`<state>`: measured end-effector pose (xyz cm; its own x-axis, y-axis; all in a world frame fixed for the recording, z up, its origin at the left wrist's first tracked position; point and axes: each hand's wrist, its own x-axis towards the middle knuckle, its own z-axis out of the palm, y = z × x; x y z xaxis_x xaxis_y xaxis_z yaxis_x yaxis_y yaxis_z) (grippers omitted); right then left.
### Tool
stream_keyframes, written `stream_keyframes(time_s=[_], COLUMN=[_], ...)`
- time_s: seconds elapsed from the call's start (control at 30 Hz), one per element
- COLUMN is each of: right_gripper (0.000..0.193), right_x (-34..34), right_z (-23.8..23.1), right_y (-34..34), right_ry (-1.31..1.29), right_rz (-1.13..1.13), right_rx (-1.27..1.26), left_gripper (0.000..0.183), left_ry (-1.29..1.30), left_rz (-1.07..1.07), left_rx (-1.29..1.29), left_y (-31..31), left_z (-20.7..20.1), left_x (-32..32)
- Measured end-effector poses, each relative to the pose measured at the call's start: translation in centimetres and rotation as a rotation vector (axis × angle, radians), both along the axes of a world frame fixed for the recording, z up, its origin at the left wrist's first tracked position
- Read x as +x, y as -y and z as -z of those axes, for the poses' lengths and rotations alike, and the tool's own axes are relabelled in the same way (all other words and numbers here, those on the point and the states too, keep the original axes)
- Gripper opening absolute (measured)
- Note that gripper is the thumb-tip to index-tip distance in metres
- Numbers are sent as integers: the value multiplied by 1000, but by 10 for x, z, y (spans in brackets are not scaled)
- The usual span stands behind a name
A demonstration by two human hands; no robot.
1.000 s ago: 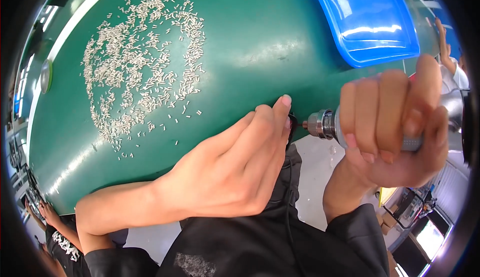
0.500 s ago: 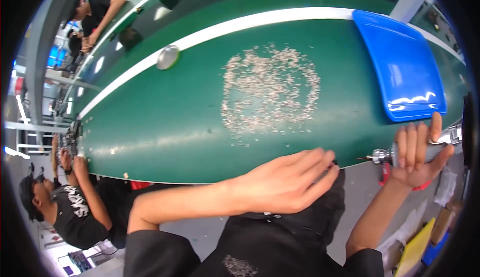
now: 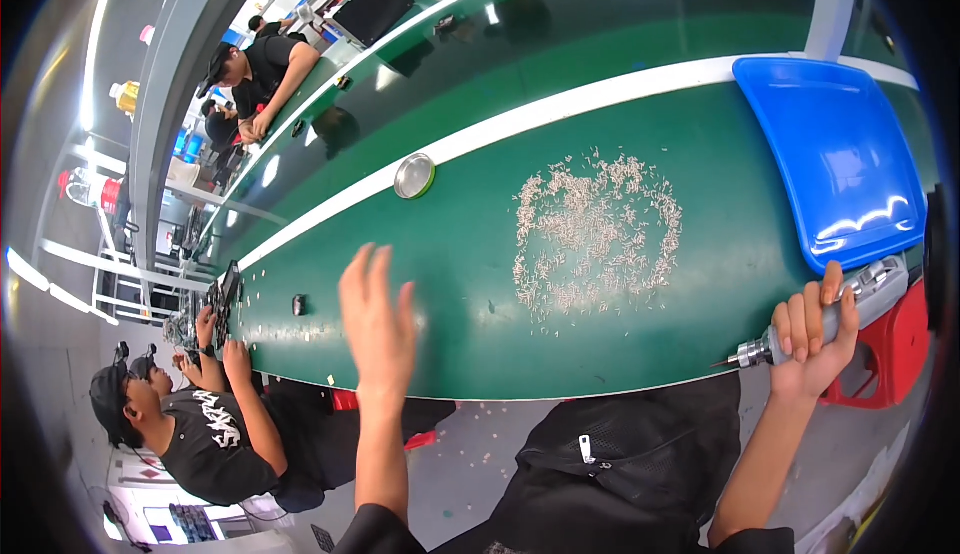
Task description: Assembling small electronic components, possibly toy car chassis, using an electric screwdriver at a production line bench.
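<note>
Grey power screwdriver [image 3: 874, 288] with silvery chuck [image 3: 755, 352]

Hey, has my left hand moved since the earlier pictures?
Yes, leftward: the left hand was on the near side of the scattered pale pieces and is now well to their left, over the green table.

The left forearm [image 3: 382, 449] points nearly straight up. The left hand [image 3: 377, 329] is a bit blurry, with its fingers reaching up and its thumb [image 3: 406, 312] held out on the right side. The right forearm [image 3: 765, 454] leans up to the right. The right hand [image 3: 815, 332] has its fingers curled in a grip.
</note>
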<state>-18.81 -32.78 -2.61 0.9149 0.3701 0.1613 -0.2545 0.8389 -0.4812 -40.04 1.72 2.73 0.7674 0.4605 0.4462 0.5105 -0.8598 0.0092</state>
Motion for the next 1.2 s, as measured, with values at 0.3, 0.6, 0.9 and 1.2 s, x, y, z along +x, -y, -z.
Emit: stream_keyframes(time_s=[0.3,0.6,0.9,1.2], right_gripper=[21,19,15,16], right_x=[-1,-3,-5,-15], right_z=[-7,-3,9,-5], right_y=[3,2,5,8], right_ry=[36,29,28,-101], right_rz=[-62,-82,-27,176], right_rx=[-4,34,50,-27], left_gripper=[15,6,10,12], left_ry=[25,-136,61,283], left_rz=[435,608,423,666], left_rx=[-126,84,-331,-753], left_y=[2,-17,15,99], left_z=[21,15,13,9], left_x=[110,107,69,43])
